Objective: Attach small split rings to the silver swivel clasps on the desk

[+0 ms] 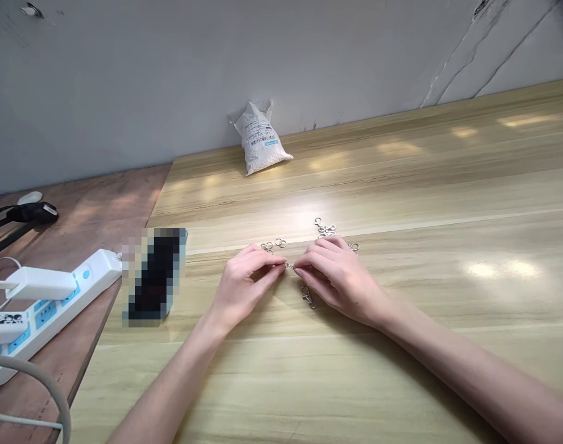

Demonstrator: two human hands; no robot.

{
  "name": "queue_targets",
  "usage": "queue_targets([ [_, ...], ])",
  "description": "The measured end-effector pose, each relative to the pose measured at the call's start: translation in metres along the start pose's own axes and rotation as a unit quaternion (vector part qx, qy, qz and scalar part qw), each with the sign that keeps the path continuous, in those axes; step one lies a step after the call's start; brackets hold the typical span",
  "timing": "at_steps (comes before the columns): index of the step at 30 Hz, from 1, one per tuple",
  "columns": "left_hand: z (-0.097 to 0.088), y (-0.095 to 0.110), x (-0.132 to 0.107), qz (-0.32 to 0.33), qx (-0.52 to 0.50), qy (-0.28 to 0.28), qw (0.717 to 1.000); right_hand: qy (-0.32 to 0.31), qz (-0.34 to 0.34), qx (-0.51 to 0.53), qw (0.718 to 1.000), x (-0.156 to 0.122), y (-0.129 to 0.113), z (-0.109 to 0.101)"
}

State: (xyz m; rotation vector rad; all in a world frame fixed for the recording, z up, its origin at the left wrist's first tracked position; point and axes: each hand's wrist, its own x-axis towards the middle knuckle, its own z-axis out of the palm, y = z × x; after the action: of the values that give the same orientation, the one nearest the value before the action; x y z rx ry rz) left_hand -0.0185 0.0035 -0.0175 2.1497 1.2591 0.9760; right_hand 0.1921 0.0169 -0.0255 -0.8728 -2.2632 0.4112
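A cracked grey plaster wall (pixel 124 74) runs behind a pale wood-grain table (pixel 447 185), with a reddish plywood bench (pixel 78 209) butting against its left end. The left hand (pixel 246 287) and right hand (pixel 339 277) are together at the centre of the table, their fingertips meeting in a tight pinch on a small silver metal piece (pixel 289 266), too small to make out in detail. Just below the right hand lies a silver swivel clasp (pixel 308 297); a heap of similar clasps (pixel 325 229) sits beyond it, and loose split rings (pixel 281 243) lie beyond the left hand. For parts this small, keeping the wrists low and the fingertips close gives the steadiest control, and working over the open table keeps a dropped ring easy to find. Against the wall leans a white paper sack (pixel 260 139) with a barcode label (pixel 263 140) and a blue tag (pixel 271 143), but its small print is unreadable. A pixelated, obscured object (pixel 155 276) lies at the table's left edge, while a white power strip (pixel 54 302) with blue socket panels rests on the bench. No brand can be read on it.
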Motion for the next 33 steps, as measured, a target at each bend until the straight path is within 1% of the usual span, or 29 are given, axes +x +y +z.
queue_targets([
  [6, 0.0015, 0.0017, 0.0009, 0.035, 0.000, -0.019, 0.999, -0.003, -0.001, 0.015, 1.000, 0.0004, -0.0007, -0.0008],
  [20, -0.0022, 0.0042, 0.0014, 0.032, 0.006, -0.034, 0.999, -0.016, -0.006, 0.019, 1.000, 0.0000, 0.0004, -0.0021],
  [33, -0.0007, 0.0001, 0.0024, 0.071, 0.040, -0.022, 0.996, -0.007, 0.006, 0.018, 1.000, 0.0002, -0.0018, -0.0011],
])
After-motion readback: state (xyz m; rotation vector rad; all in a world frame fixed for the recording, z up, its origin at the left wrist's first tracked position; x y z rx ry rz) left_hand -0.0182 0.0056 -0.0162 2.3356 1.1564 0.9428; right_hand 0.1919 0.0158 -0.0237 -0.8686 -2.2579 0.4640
